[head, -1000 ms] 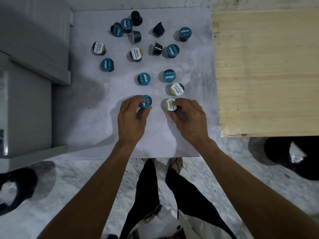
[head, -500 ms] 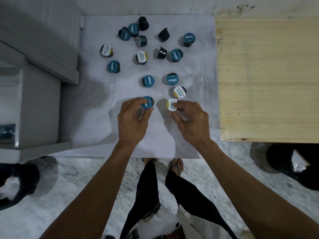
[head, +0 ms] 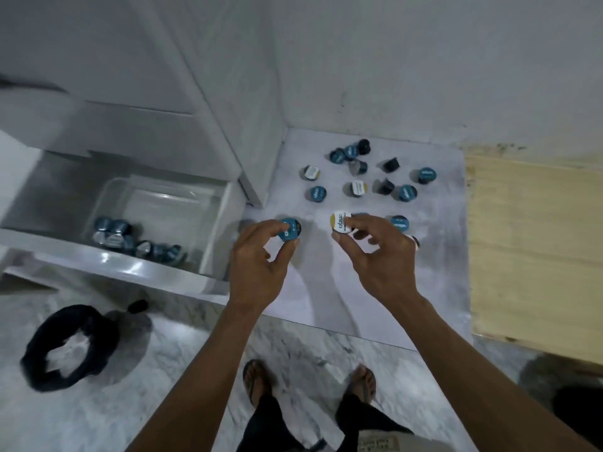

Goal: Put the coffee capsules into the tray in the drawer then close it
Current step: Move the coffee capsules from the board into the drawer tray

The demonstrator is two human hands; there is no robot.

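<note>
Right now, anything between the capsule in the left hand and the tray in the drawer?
Head view: only the drawer's white side wall stands between the teal capsule pinched in the left hand and the clear tray; no loose capsules there.

Dim, cool, even light with soft shadows falling beneath the hands (head: 261, 256) toward six o'clock. Glare streaks the drawer (head: 124, 259) rim at eight o'clock. Wide-angle bending and blur grow toward the edges, strongest at ten o'clock.

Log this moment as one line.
left hand pinches teal capsule | right hand pinches white-gold capsule | drawer open | tray partly filled
</note>
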